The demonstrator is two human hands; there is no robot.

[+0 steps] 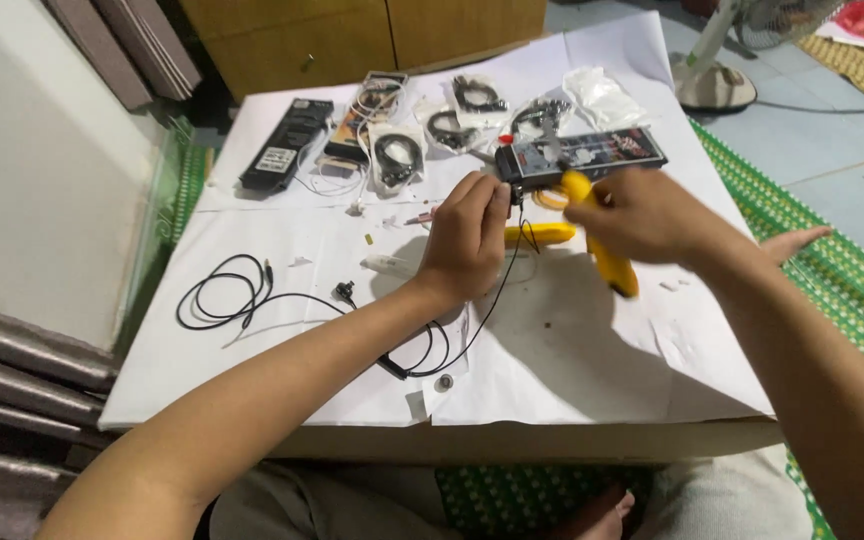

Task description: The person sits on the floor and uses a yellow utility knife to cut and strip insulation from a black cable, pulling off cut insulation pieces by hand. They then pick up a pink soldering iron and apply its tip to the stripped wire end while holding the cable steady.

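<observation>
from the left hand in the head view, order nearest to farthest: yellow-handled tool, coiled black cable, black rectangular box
1. yellow-handled tool, just right of the left hand, in the right hand.
2. coiled black cable, left on the paper.
3. black rectangular box, far left corner.

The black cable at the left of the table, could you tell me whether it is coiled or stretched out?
Coiled: the black cable lies in loose loops on the white paper.

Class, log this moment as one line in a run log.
left hand: pinches thin black wire | right hand: grips yellow-handled pliers | surface: paper-covered table
</observation>
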